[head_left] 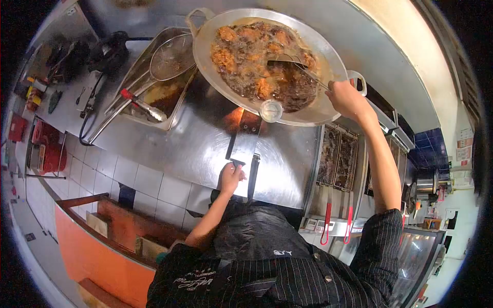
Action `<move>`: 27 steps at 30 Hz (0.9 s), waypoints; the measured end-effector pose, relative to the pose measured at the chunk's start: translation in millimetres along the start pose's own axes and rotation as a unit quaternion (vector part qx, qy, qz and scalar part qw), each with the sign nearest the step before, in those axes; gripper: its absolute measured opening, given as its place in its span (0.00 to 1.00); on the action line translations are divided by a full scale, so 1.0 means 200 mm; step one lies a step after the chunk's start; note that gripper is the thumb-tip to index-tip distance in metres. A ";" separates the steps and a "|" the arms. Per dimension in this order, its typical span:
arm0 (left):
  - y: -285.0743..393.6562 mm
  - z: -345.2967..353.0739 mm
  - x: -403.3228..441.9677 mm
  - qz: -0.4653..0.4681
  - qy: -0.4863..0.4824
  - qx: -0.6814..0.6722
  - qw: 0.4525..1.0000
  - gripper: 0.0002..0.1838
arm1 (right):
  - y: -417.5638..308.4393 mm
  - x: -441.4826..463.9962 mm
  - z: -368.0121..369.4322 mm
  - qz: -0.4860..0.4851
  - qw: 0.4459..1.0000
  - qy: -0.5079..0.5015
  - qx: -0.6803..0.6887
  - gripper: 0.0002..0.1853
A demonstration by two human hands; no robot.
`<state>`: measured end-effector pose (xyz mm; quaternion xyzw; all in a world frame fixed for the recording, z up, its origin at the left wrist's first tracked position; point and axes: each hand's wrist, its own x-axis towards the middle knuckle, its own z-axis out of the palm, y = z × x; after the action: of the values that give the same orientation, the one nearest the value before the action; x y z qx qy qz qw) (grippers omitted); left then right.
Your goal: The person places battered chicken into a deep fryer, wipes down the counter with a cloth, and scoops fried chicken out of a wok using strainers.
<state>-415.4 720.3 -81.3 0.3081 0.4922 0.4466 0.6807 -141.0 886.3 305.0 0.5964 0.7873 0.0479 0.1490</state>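
Observation:
A wide metal wok [317,110] with two loop handles holds bubbling dark oil and several browned, battered pieces [224,58]. My right hand [349,100] is closed round the thin handle of a metal wok spatula [288,59], whose broad head is partly in the oil, so its exact shape is hard to see. My left hand [231,178] is closed on a black handle [238,162] at the front of the steel stove, below the wok. A round dial thermometer [270,110] sits at the wok's near rim. Orange flame glow [240,118] shows beneath the wok.
Left of the wok, a steel tray [173,119] holds oil, with a mesh strainer [173,56] and red-banded tongs [149,109] across it. Fryer baskets [336,156] with red handles stand at right. An orange counter [97,251] is at lower left.

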 end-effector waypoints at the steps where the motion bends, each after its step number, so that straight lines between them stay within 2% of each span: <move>1: 0.00 0.01 0.00 0.012 0.011 0.031 0.999 0.11 | -0.01 0.03 0.01 -0.014 0.999 -0.023 -0.046 0.13; 5: 0.00 0.02 -0.01 0.036 0.023 0.069 0.997 0.12 | -0.04 0.12 0.05 -0.017 0.999 0.027 0.030 0.10; 7: 0.04 0.03 -0.03 0.023 0.032 0.099 0.994 0.10 | -0.05 0.17 0.07 -0.145 0.983 0.060 -0.093 0.07; 8: 0.06 0.04 -0.03 0.027 0.040 0.088 0.995 0.11 | -0.05 0.18 0.09 -0.147 0.983 0.061 -0.092 0.07; 10: 0.06 0.04 -0.03 0.033 0.046 0.099 0.993 0.11 | -0.10 0.18 0.05 -0.125 0.991 0.049 -0.003 0.05; 14: 0.11 0.07 -0.06 0.065 0.062 0.164 0.982 0.10 | -0.16 0.19 0.00 -0.119 0.992 0.028 0.004 0.05; 16: 0.13 0.07 -0.06 0.091 0.071 0.208 0.971 0.10 | -0.18 0.19 0.00 -0.069 0.994 0.040 0.072 0.07; 20: 0.19 0.10 -0.10 0.085 0.079 0.210 0.971 0.09 | -0.17 0.17 -0.06 -0.041 0.998 0.016 0.041 0.09; 22: 0.21 0.09 -0.11 0.099 0.081 0.236 0.963 0.09 | -0.11 0.17 -0.08 -0.072 0.995 0.004 -0.065 0.11; 25: 0.21 0.09 -0.11 0.113 0.084 0.265 0.954 0.10 | -0.11 0.09 -0.16 -0.031 0.999 0.022 -0.010 0.11; 27: 0.19 0.08 -0.11 0.112 0.085 0.269 0.953 0.10 | -0.13 0.03 -0.24 -0.047 0.997 0.010 -0.060 0.12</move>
<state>-413.5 716.7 -34.8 0.4934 0.6124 0.3955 0.4745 -180.8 889.2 343.5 0.5483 0.8115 0.0939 0.1790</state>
